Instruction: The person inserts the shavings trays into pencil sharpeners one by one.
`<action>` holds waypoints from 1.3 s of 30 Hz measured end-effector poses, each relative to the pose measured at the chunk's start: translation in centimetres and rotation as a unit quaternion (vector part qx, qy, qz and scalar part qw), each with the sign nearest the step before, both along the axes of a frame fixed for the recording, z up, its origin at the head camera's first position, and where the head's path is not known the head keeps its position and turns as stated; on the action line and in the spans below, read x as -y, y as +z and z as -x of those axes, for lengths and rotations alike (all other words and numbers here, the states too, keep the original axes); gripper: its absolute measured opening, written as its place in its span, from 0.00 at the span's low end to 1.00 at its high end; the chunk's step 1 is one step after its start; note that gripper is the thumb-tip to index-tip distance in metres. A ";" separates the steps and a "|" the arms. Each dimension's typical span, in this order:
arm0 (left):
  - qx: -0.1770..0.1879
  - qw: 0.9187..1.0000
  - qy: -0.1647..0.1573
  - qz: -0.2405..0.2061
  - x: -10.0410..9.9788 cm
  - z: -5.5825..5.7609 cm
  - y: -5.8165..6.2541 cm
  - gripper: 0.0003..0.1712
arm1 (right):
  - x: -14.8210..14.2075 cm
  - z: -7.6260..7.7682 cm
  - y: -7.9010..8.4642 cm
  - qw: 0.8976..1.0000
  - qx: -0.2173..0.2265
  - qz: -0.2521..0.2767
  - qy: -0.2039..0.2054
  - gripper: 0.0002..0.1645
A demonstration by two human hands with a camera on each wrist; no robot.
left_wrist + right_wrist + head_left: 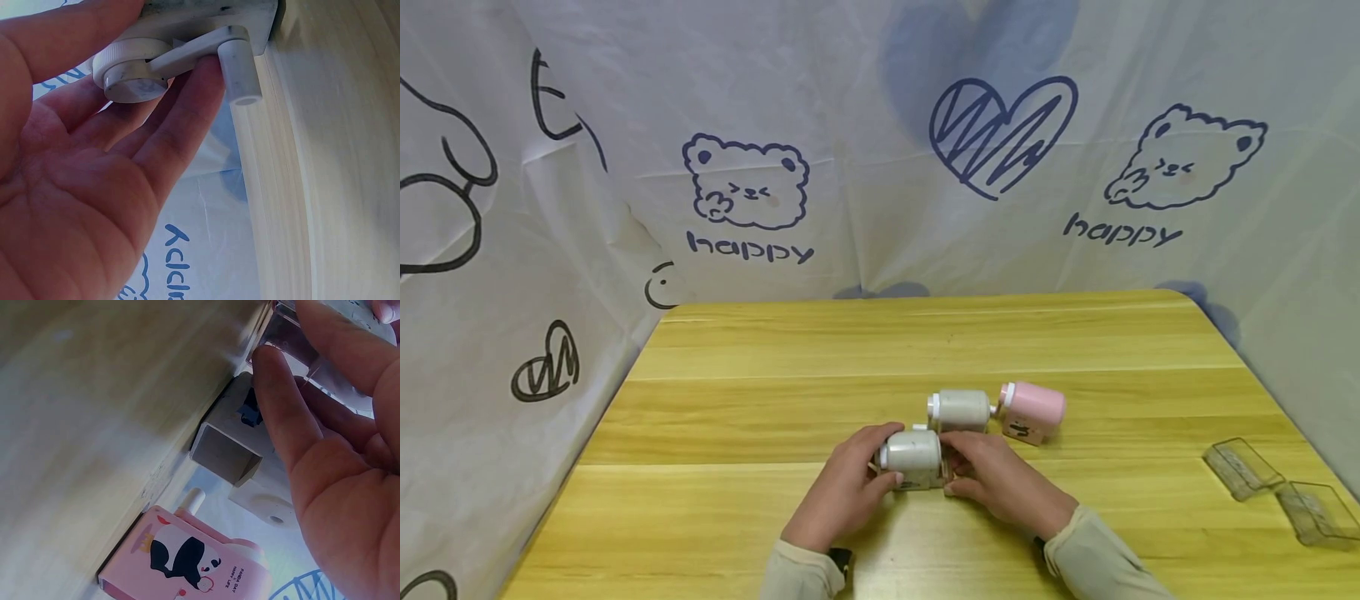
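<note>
A white hand-crank pencil sharpener stands near the front middle of the table. My left hand grips its left, crank end; in the left wrist view, fingers curl around the white crank handle. My right hand is at the other end, pinching a clear plastic drawer at the sharpener's body. How deep the drawer sits is partly hidden by the fingers. Just behind stands a second white sharpener, its drawer slot hollow in the right wrist view.
A pink sharpener with a panda print stands right of the second white one. Two clear plastic drawers lie near the table's right edge. Printed white cloth hangs behind and beside the wooden table.
</note>
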State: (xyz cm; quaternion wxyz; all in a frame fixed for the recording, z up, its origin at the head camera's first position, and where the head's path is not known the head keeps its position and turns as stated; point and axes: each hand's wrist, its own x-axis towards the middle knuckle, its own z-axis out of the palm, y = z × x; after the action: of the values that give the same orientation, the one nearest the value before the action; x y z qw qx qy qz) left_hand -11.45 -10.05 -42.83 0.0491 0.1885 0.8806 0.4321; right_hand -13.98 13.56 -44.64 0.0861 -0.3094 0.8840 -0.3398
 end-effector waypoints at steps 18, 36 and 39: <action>0.002 1.000 0.004 0.004 0.1 0.0 -0.1 0.30 | 0.1 0.0 -0.1 1.000 -0.012 -0.003 -0.001 0.33; -0.008 1.000 0.002 0.008 0.0 0.1 -0.1 0.30 | 0.1 0.1 -0.1 1.000 -0.028 -0.005 0.002 0.32; -0.007 1.000 0.003 0.008 0.0 0.1 0.0 0.30 | 0.1 0.1 -0.2 1.000 -0.026 -0.001 0.002 0.32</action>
State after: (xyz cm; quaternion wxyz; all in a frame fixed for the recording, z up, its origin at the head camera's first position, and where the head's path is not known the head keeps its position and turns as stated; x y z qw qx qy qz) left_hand -11.51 -10.09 -42.87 0.0427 0.1886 0.8847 0.4241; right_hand -14.05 13.46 -44.82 0.0643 -0.3200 0.8854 -0.3309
